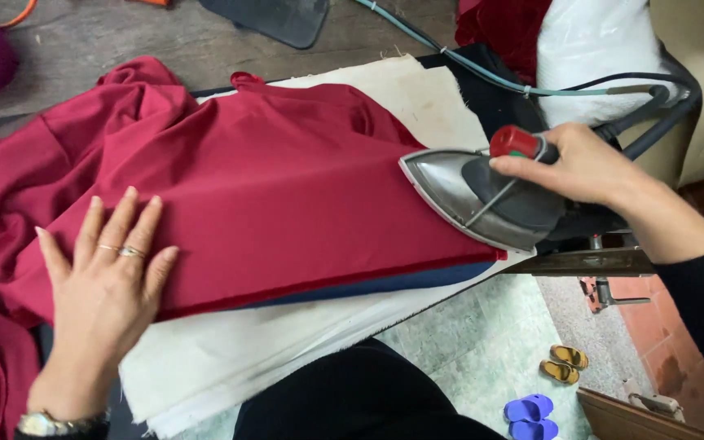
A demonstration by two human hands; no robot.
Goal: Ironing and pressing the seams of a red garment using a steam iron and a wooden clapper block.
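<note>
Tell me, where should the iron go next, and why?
Probably a slide leftward over the red cloth. The iron, gripped by the right hand, sits only at its right edge, while the left hand lies flat on the cloth's other end.

Yellow sandals [559, 364] and blue slippers [530, 416] lie on the tiled floor [482, 342] below the bench's near edge. A white stuffed bag [592, 49] (beside dark red cloth [505, 26]) sits beyond the far right corner.

One iron [482, 195], one red cloth [270, 195], two hands, two rings, one wristwatch [46, 424], four sandals.
</note>
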